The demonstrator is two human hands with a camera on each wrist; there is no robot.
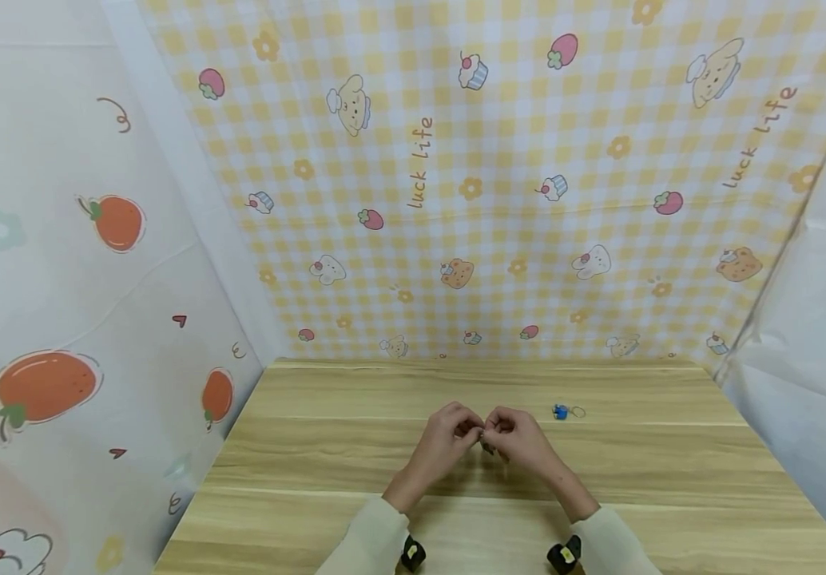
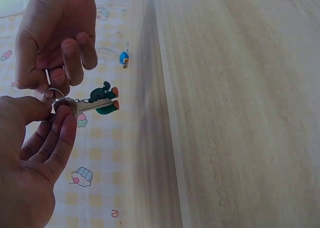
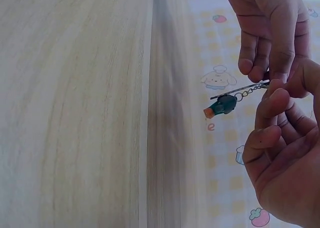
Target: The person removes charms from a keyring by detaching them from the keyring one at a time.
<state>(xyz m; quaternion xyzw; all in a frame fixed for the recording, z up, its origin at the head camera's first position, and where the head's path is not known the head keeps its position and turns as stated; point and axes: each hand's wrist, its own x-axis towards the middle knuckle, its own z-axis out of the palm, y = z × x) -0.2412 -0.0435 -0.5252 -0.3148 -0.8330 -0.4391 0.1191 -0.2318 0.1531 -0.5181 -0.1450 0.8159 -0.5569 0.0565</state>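
Observation:
My left hand (image 1: 447, 431) and right hand (image 1: 521, 438) meet fingertip to fingertip above the table. Between them is a split key ring (image 2: 52, 94), gripped by the left thumb and fingers right at the head of a silver key (image 2: 94, 105). The right thumb and forefinger pinch the ring's other side, where a thin metal edge (image 2: 48, 77) shows; I cannot tell what it belongs to. From the ring a short chain (image 3: 247, 92) carries a dark green figure charm with orange feet (image 3: 222, 106), dangling beside the key.
A blue figure keychain (image 1: 561, 412) with its own ring (image 1: 578, 412) lies on the wooden table (image 1: 312, 447), beyond and right of my hands. A yellow checked cloth (image 1: 499, 239) hangs behind the table, with white cloth on both sides.

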